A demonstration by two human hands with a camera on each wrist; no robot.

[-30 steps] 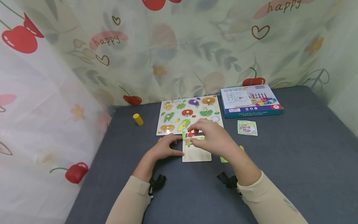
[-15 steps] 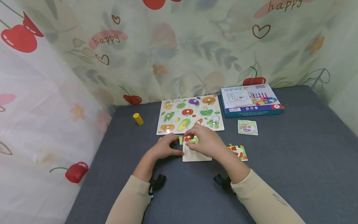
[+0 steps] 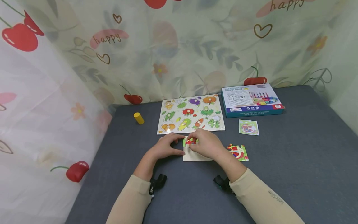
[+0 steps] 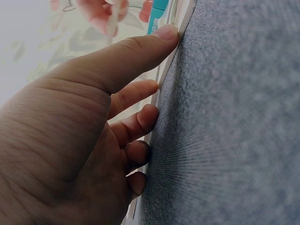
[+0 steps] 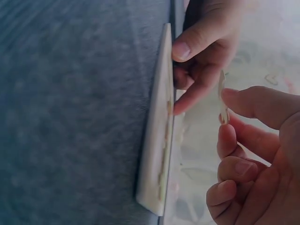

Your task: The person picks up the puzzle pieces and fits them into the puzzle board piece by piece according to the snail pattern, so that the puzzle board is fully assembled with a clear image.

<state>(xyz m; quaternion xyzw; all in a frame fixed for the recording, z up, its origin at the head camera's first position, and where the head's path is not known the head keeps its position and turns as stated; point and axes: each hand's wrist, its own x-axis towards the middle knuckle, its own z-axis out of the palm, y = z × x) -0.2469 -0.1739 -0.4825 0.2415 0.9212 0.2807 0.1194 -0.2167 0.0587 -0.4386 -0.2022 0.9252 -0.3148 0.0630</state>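
Observation:
In the head view, my right hand [image 3: 207,143] pinches a small green and red jigsaw piece [image 3: 190,142] over the far left part of a pale wooden puzzle tray [image 3: 193,156]. The right wrist view shows that piece [image 5: 222,93] edge-on between thumb and fingertips, apart from the tray [image 5: 154,140]. My left hand [image 3: 164,147] rests at the tray's left side, thumb and forefinger spread against its edge. Its thumb touches the rim in the left wrist view. To the right lie red and green jigsaw pieces [image 3: 238,152], partly covered by my right forearm.
Behind the tray lies a vegetable puzzle board [image 3: 179,118]. A boxed bead set [image 3: 251,101] stands to its right, with a printed picture card [image 3: 248,127] in front. A yellow cylinder [image 3: 138,118] is at the back left. A patterned curtain [image 3: 179,56] hangs behind the table.
My right hand, with the piece, has come left and nearer over the tray, then shifted slightly right. More of the loose pieces at right now shows. My left hand has stayed at the tray's edge.

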